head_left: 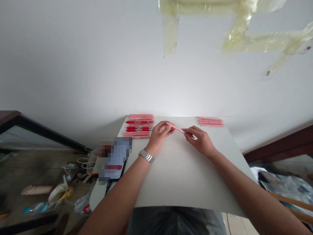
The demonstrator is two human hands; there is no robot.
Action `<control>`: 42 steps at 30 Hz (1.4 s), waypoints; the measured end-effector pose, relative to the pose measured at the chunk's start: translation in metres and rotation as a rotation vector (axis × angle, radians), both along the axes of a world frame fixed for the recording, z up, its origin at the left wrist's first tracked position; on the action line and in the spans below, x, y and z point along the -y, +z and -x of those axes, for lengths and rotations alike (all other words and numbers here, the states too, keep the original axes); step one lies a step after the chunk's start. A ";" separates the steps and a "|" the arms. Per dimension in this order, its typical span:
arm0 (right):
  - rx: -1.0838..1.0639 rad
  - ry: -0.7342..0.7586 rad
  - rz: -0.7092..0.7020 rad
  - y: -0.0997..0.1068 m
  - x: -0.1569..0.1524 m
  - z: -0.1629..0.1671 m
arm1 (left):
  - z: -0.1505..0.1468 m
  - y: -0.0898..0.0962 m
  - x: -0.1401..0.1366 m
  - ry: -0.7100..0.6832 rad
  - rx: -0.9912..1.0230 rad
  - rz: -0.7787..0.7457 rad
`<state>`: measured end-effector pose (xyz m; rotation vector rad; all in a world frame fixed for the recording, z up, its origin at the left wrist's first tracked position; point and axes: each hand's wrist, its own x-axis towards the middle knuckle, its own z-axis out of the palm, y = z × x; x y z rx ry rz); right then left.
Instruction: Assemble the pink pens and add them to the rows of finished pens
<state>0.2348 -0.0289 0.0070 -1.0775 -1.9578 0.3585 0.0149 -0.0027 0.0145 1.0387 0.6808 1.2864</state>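
A slim pink pen point(175, 127) slants between my hands above the white table. My left hand point(161, 132), with a metal watch on its wrist, pinches its upper left part. At the lower right end, the fingers of my right hand point(199, 140) are closed on it; a small dark part shows there, too little to name. Left of my left hand lies a row of pink pens point(141, 117) with several red pens point(139, 129) among them. A smaller bundle of pink pens point(211, 122) rests at the table's back right.
The white table point(181, 182) stands against a white wall point(97, 65) with yellowed tape on it. A phone-like device point(117, 160), partly pixelated, lies at the table's left edge with a cable. Clutter, including a white cup-like container point(58, 193), covers the floor at left.
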 end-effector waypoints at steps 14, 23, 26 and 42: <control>-0.003 0.025 0.015 0.005 0.006 0.005 | -0.002 0.006 0.008 -0.129 -0.038 -0.009; -0.105 -0.017 0.135 0.001 0.007 0.005 | 0.000 0.002 0.004 -0.126 -0.063 -0.003; -0.140 -0.016 0.168 0.002 0.008 0.006 | 0.000 0.002 0.004 -0.128 -0.071 -0.020; -0.133 -0.103 0.167 0.000 0.003 0.001 | 0.002 -0.001 0.000 -0.089 -0.030 0.026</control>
